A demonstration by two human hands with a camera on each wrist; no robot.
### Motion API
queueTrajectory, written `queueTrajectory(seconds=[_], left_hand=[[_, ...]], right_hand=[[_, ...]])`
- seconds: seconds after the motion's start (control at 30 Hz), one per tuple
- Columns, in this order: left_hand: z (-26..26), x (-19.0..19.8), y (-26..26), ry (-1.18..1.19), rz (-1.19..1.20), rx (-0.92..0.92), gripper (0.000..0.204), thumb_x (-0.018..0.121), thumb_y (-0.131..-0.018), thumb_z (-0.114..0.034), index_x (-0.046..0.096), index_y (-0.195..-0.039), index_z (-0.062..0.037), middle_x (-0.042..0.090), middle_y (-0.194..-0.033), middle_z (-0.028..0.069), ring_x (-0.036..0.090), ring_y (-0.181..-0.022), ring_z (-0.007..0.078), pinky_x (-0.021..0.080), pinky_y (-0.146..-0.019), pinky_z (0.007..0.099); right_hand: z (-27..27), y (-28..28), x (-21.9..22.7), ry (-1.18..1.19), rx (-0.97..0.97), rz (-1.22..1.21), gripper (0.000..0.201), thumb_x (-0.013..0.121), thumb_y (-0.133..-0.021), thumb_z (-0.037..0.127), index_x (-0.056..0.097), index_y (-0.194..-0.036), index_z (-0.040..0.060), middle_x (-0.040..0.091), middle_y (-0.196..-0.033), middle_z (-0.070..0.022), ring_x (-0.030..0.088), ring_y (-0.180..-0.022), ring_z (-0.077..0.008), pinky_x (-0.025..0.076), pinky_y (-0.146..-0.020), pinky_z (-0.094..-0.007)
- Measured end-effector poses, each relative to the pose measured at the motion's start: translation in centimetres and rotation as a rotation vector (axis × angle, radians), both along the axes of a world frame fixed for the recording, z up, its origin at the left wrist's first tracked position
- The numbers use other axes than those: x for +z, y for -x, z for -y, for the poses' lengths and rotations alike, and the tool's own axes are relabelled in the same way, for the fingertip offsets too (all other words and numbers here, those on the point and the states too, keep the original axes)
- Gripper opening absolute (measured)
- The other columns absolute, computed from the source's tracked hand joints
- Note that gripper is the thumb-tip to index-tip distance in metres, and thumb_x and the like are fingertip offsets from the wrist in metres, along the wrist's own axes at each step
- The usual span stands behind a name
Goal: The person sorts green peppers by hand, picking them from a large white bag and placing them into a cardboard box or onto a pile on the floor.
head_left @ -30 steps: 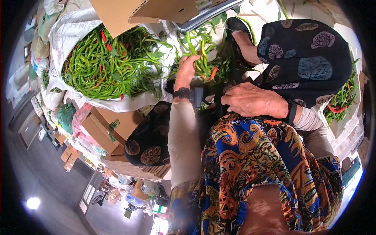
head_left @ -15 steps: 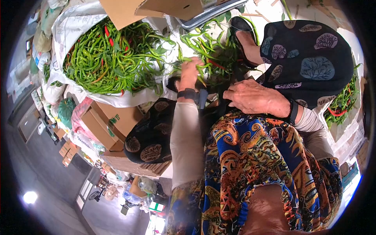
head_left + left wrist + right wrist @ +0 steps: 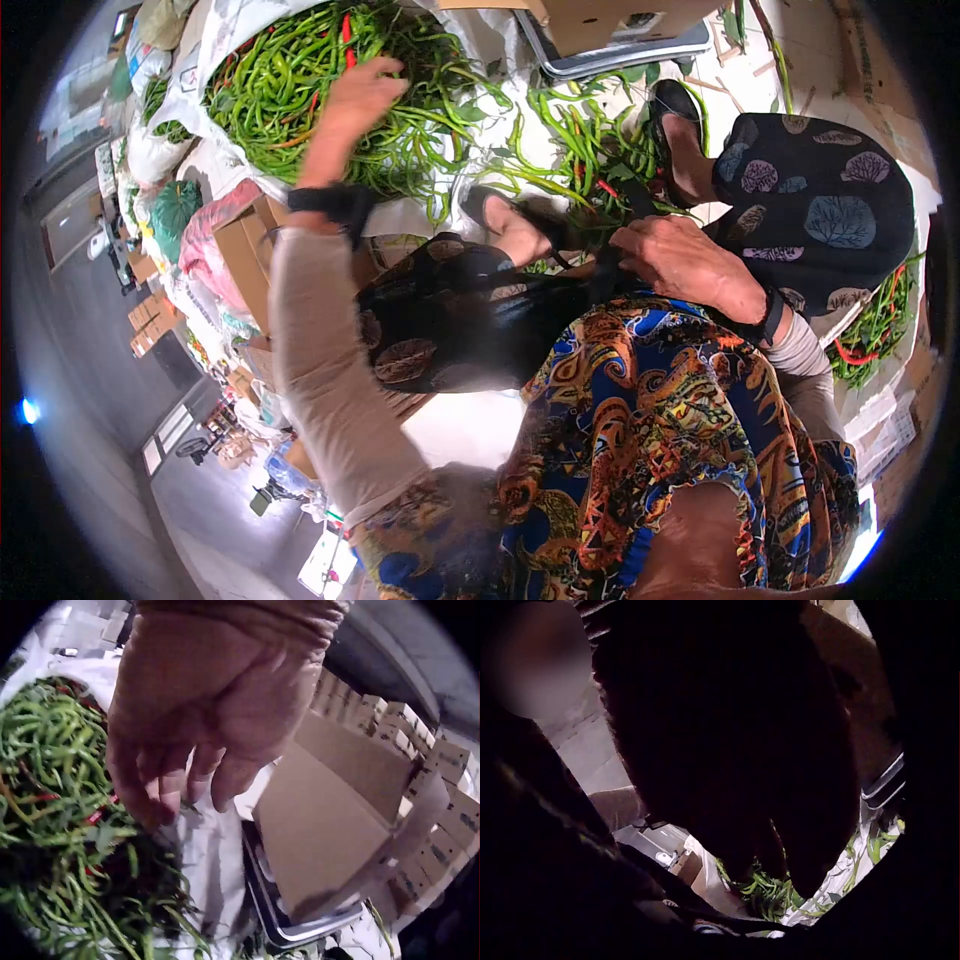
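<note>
My left hand (image 3: 365, 95) is over the big heap of green chilli peppers (image 3: 265, 105) in the white sack. In the left wrist view the left hand (image 3: 202, 712) hangs with loosely bent fingers, nothing seen between them, beside the heap (image 3: 60, 765). The right hand (image 3: 690, 265) rests at the lap, fingers loosely curled by dark cloth; no pepper shows in it, though its fingertips are partly hidden. The right wrist view has this hand (image 3: 735, 750) as a dark silhouette. A smaller scatter of peppers (image 3: 585, 145) lies between the feet.
A grey tray (image 3: 620, 60) with cardboard (image 3: 330, 817) on it stands beyond the scattered peppers. More peppers (image 3: 880, 320) lie in a container at the right. A cardboard box (image 3: 243, 255) and a pink bag (image 3: 212, 240) are on the left.
The left hand has gone from the scattered peppers, where it held several, left to the heap in the sack, and no longer visibly holds any. The right hand stays at the lap. The head view has shifted.
</note>
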State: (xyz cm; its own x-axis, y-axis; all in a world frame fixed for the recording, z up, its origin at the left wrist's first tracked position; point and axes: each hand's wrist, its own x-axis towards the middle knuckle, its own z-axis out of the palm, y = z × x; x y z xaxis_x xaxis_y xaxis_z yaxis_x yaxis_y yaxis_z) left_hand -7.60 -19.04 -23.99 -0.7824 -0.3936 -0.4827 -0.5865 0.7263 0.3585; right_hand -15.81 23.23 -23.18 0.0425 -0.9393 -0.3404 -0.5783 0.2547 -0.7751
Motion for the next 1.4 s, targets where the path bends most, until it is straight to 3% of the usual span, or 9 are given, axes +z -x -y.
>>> queueTrajectory(seconds=[0.13,0.27,0.5,0.67,1.0,1.13,1.2,1.27,1.4], left_hand=[[3.9,6.6,-6.0,-0.225,0.065,0.305,0.049,0.061,-0.087,-0.036,0.055,-0.126,-0.0068,0.063,-0.108,0.0061,0.06,-0.094,0.0152,0.05,-0.078,0.0313],[2.8,2.5,-13.0,-0.522,0.045,0.313,0.042,0.06,-0.089,-0.032,0.056,-0.123,-0.0068,0.063,-0.11,0.0067,0.06,-0.096,0.0159,0.051,-0.081,0.0333],[-4.4,-17.1,-24.6,0.047,-0.526,-0.551,0.021,0.064,-0.08,-0.011,0.064,-0.1,-0.0031,0.065,-0.096,0.015,0.064,-0.081,0.0313,0.053,-0.067,0.0366],[-9.6,-25.2,-27.9,-0.273,-0.53,0.595,0.027,0.065,-0.079,-0.013,0.062,-0.104,-0.0023,0.064,-0.096,0.0151,0.063,-0.087,0.0328,0.051,-0.076,0.0413],[-5.9,-14.8,-17.2,0.551,-0.151,0.538,0.05,0.068,-0.077,-0.018,0.051,-0.122,-0.0069,0.056,-0.111,0.0142,0.047,-0.106,0.0345,0.039,-0.087,0.0515],[-7.2,-20.9,-16.9,0.191,-0.116,0.544,0.042,0.063,-0.077,-0.009,0.053,-0.118,-0.004,0.063,-0.096,0.0203,0.061,-0.087,0.0408,0.05,-0.073,0.0491],[-8.1,-17.1,-16.5,0.024,-0.149,0.468,0.031,0.061,-0.079,-0.007,0.058,-0.109,-0.0011,0.062,-0.096,0.0247,0.06,-0.092,0.0423,0.049,-0.078,0.0483],[-7.8,-15.9,-17.3,0.054,-0.261,0.486,0.031,0.062,-0.078,-0.008,0.059,-0.108,-0.0011,0.062,-0.094,0.0249,0.059,-0.095,0.0411,0.048,-0.081,0.0474],[-4.3,-11.4,-18.7,0.457,-0.339,0.394,0.037,0.065,-0.075,-0.005,0.059,-0.111,0.0025,0.055,-0.119,0.0185,0.053,-0.104,0.038,0.043,-0.094,0.0428]], right_hand=[[0.3,-0.4,-1.1,0.052,-0.049,-0.003,0.02,0.061,-0.084,0.013,0.057,-0.099,0.0002,0.063,-0.089,-0.0189,0.061,-0.083,-0.0395,0.049,-0.07,-0.0466],[1.7,0.5,-0.4,0.02,-0.067,-0.034,0.02,0.061,-0.084,0.013,0.057,-0.1,0.0008,0.063,-0.091,-0.0187,0.06,-0.087,-0.0395,0.048,-0.074,-0.0469],[6.2,-0.6,-3.9,0.003,-0.109,-0.063,0.029,0.062,-0.084,0.014,0.057,-0.11,0.0028,0.061,-0.103,-0.0191,0.058,-0.1,-0.0381,0.047,-0.082,-0.0456],[10.4,-3.3,-10.4,-0.054,0.142,-0.224,0.037,0.065,-0.079,0.014,0.059,-0.116,0.0069,0.052,-0.126,-0.0138,0.053,-0.111,-0.0336,0.045,-0.091,-0.0413],[5.2,-5.6,-22.9,0.156,0.204,-0.509,0.028,0.056,-0.079,0.013,0.056,-0.107,0.0084,0.049,-0.101,-0.0138,0.051,-0.098,-0.0318,0.047,-0.074,-0.0428],[3.6,-3.1,-17.4,-0.01,0.275,-0.339,0.019,0.054,-0.078,0.009,0.057,-0.097,0.0072,0.049,-0.093,-0.0126,0.05,-0.09,-0.0316,0.045,-0.072,-0.0415],[3.0,-2.6,-19.4,0.097,0.21,-0.173,0.018,0.054,-0.077,0.007,0.058,-0.095,0.0071,0.049,-0.089,-0.0125,0.05,-0.086,-0.0321,0.045,-0.071,-0.041],[2.5,-4.1,-23.0,-0.223,0.001,-0.209,0.023,0.057,-0.075,0.007,0.057,-0.099,0.0061,0.052,-0.088,-0.0139,0.053,-0.088,-0.035,0.046,-0.075,-0.0418],[7.6,-3.7,-14.4,-0.034,0.169,-0.272,0.026,0.061,-0.076,0.009,0.056,-0.101,0.0051,0.055,-0.092,-0.015,0.056,-0.091,-0.0367,0.047,-0.08,-0.0436]])
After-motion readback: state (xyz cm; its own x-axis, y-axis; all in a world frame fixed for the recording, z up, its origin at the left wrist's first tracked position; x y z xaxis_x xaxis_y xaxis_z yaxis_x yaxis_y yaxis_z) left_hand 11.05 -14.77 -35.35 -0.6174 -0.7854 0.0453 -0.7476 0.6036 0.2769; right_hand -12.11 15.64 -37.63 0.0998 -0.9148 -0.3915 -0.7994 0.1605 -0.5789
